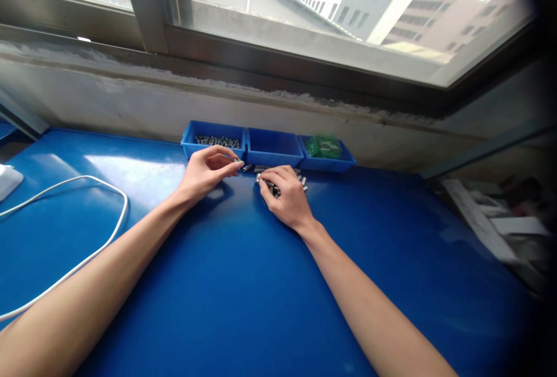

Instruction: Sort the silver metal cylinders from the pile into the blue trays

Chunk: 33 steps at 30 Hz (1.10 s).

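Note:
My left hand (213,167) is closed in a pinch just in front of the left blue bin (188,140); a small part seems to show at its fingertips, too small to name. On the table, my right hand (285,191) curls over a pile of small metal pieces (303,182), its thumb and fingers pinched near a light-coloured piece. Part of the pile is hidden beneath that hand. Between the two hands lies a single dark metal piece (247,167). Small grey metal parts (217,141) fill the bottom of the left bin.
A middle blue bin (274,140) and a right blue bin (328,165) holding a green plastic bag (322,146) stand against the wall under the window. A white cable (124,209) loops over the blue tabletop (243,284) at left, near a white object (8,181).

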Motion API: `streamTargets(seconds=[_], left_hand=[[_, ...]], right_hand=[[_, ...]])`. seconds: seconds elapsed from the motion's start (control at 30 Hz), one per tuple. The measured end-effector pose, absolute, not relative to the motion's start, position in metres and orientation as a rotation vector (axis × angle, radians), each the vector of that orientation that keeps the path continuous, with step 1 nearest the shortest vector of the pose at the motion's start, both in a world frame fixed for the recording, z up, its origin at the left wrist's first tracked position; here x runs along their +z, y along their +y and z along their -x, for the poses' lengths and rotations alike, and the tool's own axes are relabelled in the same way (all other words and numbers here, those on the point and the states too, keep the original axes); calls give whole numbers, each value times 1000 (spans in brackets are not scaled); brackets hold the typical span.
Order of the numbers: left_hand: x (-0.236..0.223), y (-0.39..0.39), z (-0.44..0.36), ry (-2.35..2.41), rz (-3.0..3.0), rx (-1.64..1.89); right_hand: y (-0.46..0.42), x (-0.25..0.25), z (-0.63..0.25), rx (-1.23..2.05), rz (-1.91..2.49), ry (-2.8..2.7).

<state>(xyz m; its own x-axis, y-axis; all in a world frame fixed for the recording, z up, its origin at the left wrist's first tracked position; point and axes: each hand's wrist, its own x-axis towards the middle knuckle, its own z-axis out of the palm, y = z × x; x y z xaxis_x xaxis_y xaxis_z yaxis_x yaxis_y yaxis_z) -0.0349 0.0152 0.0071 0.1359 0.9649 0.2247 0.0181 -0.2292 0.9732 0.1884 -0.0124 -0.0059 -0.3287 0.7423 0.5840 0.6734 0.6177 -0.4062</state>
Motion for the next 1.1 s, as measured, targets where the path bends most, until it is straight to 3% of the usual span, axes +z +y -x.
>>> streamTargets(seconds=[0.17, 0.33, 0.47, 0.87, 1.1], left_hand=[[2, 21, 37, 988, -1345, 1485], [2, 19, 37, 892, -1345, 1442], [3, 15, 32, 898, -1418, 1402], [-11, 13, 15, 1161, -2492, 882], [-10, 10, 15, 1276, -2480, 965]], right_hand=[[-14, -4, -187, 43, 1135, -2020], [-15, 13, -210, -146, 1395, -1690], [-13, 24, -245, -105, 1715, -1762], [-4, 9, -268, 99, 1617, -2167], [-2, 6, -265, 252, 1541, -2074]])
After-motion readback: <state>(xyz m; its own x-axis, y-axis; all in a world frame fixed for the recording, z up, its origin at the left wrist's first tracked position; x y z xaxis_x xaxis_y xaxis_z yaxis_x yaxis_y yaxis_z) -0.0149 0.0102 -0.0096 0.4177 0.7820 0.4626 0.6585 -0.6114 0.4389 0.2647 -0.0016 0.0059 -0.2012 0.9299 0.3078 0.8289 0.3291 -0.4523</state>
